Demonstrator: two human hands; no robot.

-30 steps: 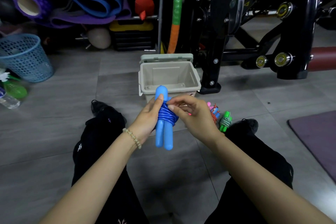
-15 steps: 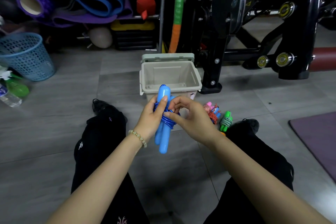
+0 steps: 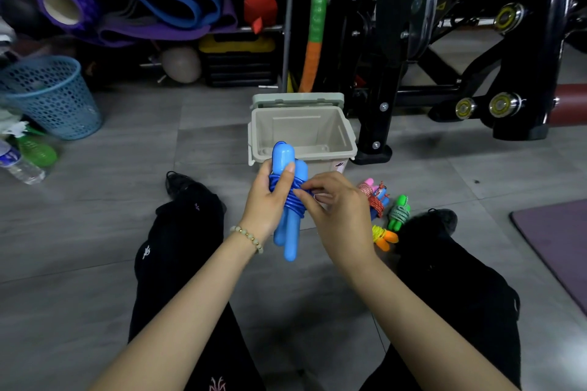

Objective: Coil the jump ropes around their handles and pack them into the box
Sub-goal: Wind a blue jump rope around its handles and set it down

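Observation:
I hold a blue jump rope (image 3: 290,232) upright in front of me, its two light-blue handles side by side with dark-blue cord wound round their middle. My left hand (image 3: 270,200) grips the handles and coil, thumb over the cord. My right hand (image 3: 333,209) pinches the cord at the coil's right side. Just beyond stands the open beige box (image 3: 344,136), lid tipped back, nothing visible inside. On the floor right of my right hand lie three coiled ropes: a pink and blue one with red-and-white cord (image 3: 374,197), a green one (image 3: 398,213), an orange one with yellow cord (image 3: 384,236).
I sit on grey floor tiles with my black-trousered legs (image 3: 178,247) spread either side. A black gym machine frame (image 3: 381,73) stands right behind the box. A blue mesh basket (image 3: 50,98) and a plastic bottle (image 3: 19,165) are at far left. A purple mat (image 3: 559,244) lies at right.
The handles have tilted slightly and shifted between my hands while my right hand's fingers worked along the coil; the cord still sits wound round the handles.

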